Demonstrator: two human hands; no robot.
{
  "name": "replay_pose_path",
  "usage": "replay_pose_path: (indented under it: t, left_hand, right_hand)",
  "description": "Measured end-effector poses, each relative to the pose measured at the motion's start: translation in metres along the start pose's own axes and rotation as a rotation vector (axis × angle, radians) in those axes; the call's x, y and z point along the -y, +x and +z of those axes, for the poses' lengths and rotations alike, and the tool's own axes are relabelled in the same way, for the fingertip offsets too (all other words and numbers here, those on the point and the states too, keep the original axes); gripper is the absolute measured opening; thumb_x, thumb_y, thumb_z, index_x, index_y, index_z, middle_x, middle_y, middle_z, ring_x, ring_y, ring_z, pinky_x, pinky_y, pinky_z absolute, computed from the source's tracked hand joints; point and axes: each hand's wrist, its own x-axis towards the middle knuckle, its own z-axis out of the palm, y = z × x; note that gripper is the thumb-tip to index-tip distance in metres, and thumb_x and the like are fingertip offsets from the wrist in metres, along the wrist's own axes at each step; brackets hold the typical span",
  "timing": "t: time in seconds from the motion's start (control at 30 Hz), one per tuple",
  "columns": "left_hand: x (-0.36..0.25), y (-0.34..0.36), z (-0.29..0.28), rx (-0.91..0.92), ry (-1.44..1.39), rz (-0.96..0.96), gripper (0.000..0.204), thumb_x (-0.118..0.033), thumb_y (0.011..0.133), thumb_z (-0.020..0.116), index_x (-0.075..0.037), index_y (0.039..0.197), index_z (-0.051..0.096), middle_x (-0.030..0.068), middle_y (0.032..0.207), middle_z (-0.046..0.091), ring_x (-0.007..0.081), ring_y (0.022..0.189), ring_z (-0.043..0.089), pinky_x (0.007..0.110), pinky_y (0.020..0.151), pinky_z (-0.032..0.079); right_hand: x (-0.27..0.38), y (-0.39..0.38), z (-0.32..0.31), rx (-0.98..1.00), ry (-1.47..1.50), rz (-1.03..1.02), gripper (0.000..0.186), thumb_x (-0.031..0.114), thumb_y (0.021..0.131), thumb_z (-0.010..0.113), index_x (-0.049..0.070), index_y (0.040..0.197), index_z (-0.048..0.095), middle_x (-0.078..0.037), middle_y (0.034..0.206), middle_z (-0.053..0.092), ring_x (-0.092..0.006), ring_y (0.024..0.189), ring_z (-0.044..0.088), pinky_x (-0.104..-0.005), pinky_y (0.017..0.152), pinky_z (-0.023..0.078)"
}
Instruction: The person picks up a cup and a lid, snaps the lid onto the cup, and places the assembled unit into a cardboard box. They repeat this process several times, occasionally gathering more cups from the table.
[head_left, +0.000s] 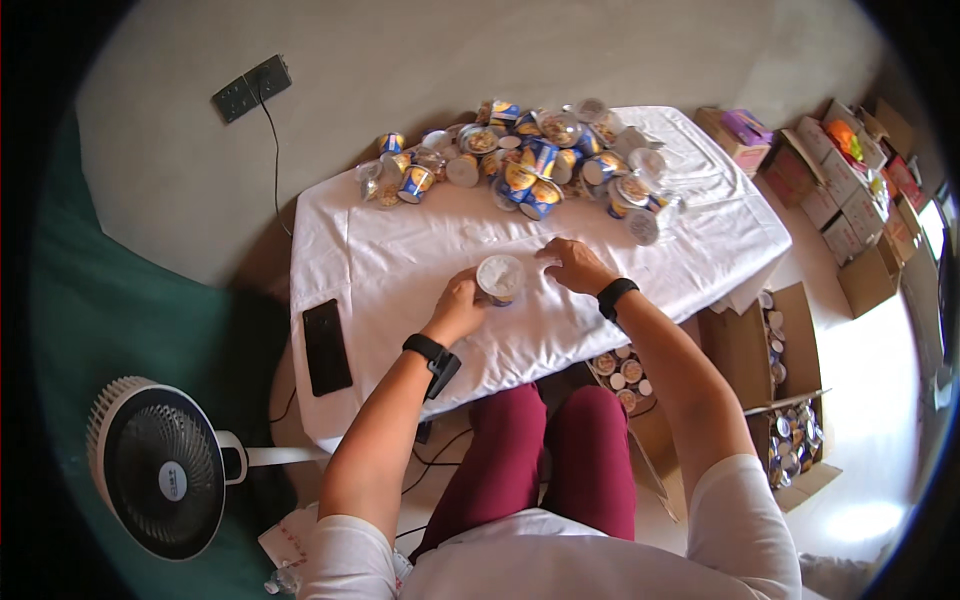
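Observation:
My left hand (461,305) is closed around the side of a small paper cup (500,278) near the middle of the table. The cup's round white top faces up, and a bit of blue and yellow shows on its side. Just right of the cup, my right hand (578,266) hovers over the cloth with its fingers bent and apart, and I see nothing in it. Beyond both hands lies a heap of blue-and-yellow snack cups (520,180), several with clear domed tops, some tipped on their sides.
A white cloth (400,250) covers the table. A black phone (327,347) lies at its left edge, above a fan (165,470). Open cardboard boxes (795,345) with more cups stand on the floor at right, and stacked cartons (840,195) sit farther back.

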Motion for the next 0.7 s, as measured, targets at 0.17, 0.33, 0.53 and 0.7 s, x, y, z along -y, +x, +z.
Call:
replay_pose_path:
  t: [0.17,0.33,0.53,0.7]
  left_hand:
    - [0.0,-0.069,0.029,-0.217,0.374,-0.066,0.066,-0.015,0.08,0.06,0.008,0.135,0.032,0.0283,0.14,0.034,0.0403,0.131,0.032,0.042,0.11,0.027]
    - [-0.003,-0.104,0.038,-0.261,0.457,0.061,0.065,-0.023,0.078,0.064,0.006,0.131,0.04,0.0277,0.136,0.04,0.0416,0.128,0.036,0.044,0.108,0.03]
    - [-0.011,-0.096,0.012,-0.083,0.303,-0.083,0.061,-0.027,0.078,0.066,0.004,0.126,0.047,0.0249,0.131,0.048,0.0361,0.127,0.04,0.041,0.107,0.031]
    - [-0.041,-0.04,-0.039,0.163,-0.216,-0.32,0.042,-0.016,0.092,0.058,0.001,0.128,0.047,0.0105,0.117,0.058,0.0145,0.105,0.057,0.027,0.09,0.045]
  right_hand:
    - [0.042,-0.08,-0.023,-0.268,0.321,0.219,0.035,0.021,0.081,0.063,0.002,0.111,0.063,-0.019,0.114,0.061,-0.0335,0.098,0.061,-0.0393,0.084,0.048]
    - [0.06,-0.156,-0.012,-0.273,0.41,0.182,0.032,0.019,0.084,0.06,0.0,0.111,0.062,-0.019,0.099,0.067,-0.0312,0.088,0.065,-0.0361,0.078,0.05]
    - [0.054,-0.175,-0.037,-0.271,0.499,0.286,0.033,0.02,0.086,0.059,0.001,0.113,0.062,-0.017,0.099,0.068,-0.0284,0.088,0.066,-0.0349,0.077,0.051]
    - [0.027,-0.136,-0.083,-0.155,0.522,0.255,0.038,0.02,0.087,0.062,0.004,0.121,0.057,-0.017,0.106,0.066,-0.0257,0.096,0.064,-0.0355,0.078,0.051]
